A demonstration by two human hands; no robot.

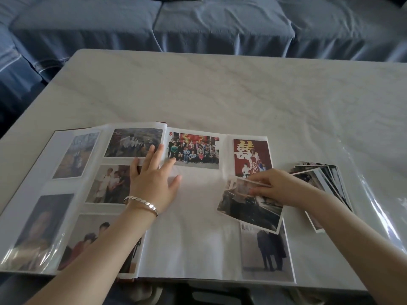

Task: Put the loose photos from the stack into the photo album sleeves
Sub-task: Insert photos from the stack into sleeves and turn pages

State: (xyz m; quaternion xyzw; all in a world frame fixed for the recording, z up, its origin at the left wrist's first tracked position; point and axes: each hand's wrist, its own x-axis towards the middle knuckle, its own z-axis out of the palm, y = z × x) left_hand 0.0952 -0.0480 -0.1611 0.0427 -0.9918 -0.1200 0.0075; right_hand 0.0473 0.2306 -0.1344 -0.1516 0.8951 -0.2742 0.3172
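An open photo album [193, 238] lies on the table near me, with photos in the sleeves of both pages. My left hand [154, 179] rests flat with spread fingers near the album's spine, a silver bracelet on its wrist. My right hand [279, 188] pinches a loose dark photo [248, 208] by its upper edge, tilted over the right page just above a sleeved photo of two standing figures [267, 252]. The fanned stack of loose photos [328, 179] lies on the table right of the album, partly hidden behind my right wrist.
The white marble-patterned table [220, 89] stretches beyond the album. A clear plastic sheet [378, 194] covers its right side. A blue-covered sofa [198, 23] stands behind the far table edge. The middle of the right page holds bare white sleeves.
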